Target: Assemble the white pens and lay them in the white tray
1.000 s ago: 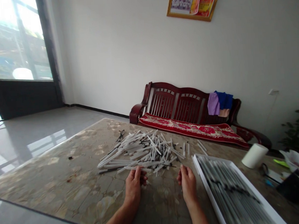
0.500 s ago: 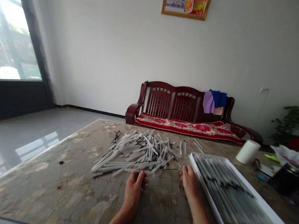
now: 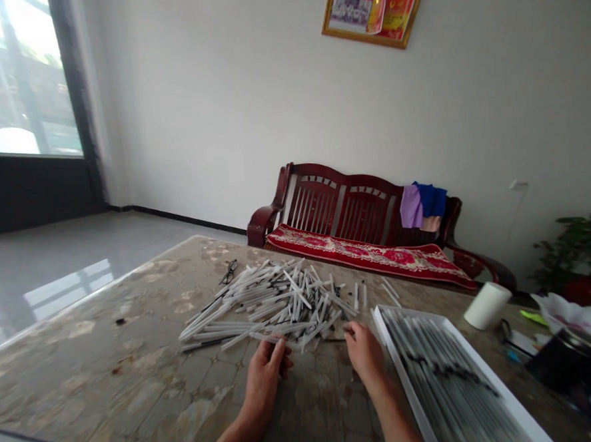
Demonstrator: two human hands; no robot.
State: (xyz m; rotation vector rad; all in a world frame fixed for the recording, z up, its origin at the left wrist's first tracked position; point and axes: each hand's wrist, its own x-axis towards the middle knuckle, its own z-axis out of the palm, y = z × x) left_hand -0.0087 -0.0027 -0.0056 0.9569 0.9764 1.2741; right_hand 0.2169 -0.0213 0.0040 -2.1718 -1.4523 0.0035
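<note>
A loose heap of white plastic tubes with black-tipped pieces among them (image 3: 280,305) lies on the mottled stone-patterned tabletop (image 3: 109,366). My left hand (image 3: 263,376) is at the heap's near edge, its fingertips pinched on one long white tube (image 3: 267,337). My right hand (image 3: 364,354) has bunched fingers at the heap's near right corner, beside a thin dark rod (image 3: 335,340). Whether that hand holds anything is hidden. To its right stands a white tray (image 3: 400,368) packed with long parallel tubes, blurred in this view.
Folded glasses (image 3: 228,272) lie beyond the heap. At right are a white paper roll (image 3: 487,305), a dark container (image 3: 564,358) and small items. Behind the table stand a dark red wooden bench (image 3: 349,204) and a potted plant (image 3: 577,247).
My right hand has moved left, closer to the heap. My left hand has stayed about where it was, and the view has shifted slightly.
</note>
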